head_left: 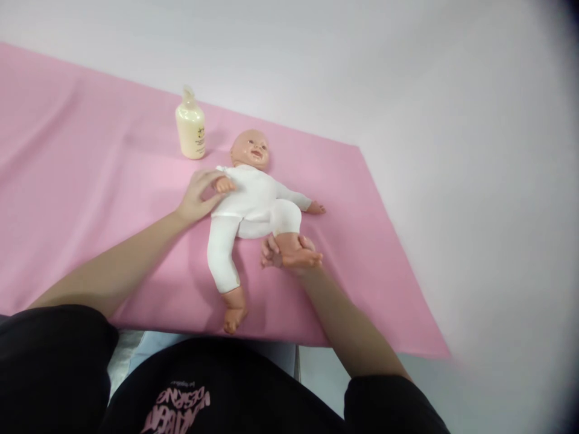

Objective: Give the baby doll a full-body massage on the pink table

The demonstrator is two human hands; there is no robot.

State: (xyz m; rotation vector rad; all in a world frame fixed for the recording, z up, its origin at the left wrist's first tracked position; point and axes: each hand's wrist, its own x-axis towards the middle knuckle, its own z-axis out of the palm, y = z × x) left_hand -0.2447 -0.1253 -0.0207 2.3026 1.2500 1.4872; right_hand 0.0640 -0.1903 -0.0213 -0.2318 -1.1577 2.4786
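Observation:
A baby doll (251, 190) with a white cloth body lies on its back, its head away from me. My left hand (199, 194) is at the doll's arm on the left side, with thumb and fingers on either side of the small plastic hand (225, 185). Under the doll's raised, bent leg, my right hand (271, 252) wraps round the ankle just behind the plastic foot (301, 256); part of my palm is hidden by it. The doll's other leg (222, 253) stretches toward me, and its other arm (296, 198) lies out to the right.
A cream pump bottle (192, 129) stands upright beyond my left hand, left of the doll's head. Pink cloth (362, 271) covers the table, whose right edge runs down past the doll. Behind it is a pale wall (316, 60).

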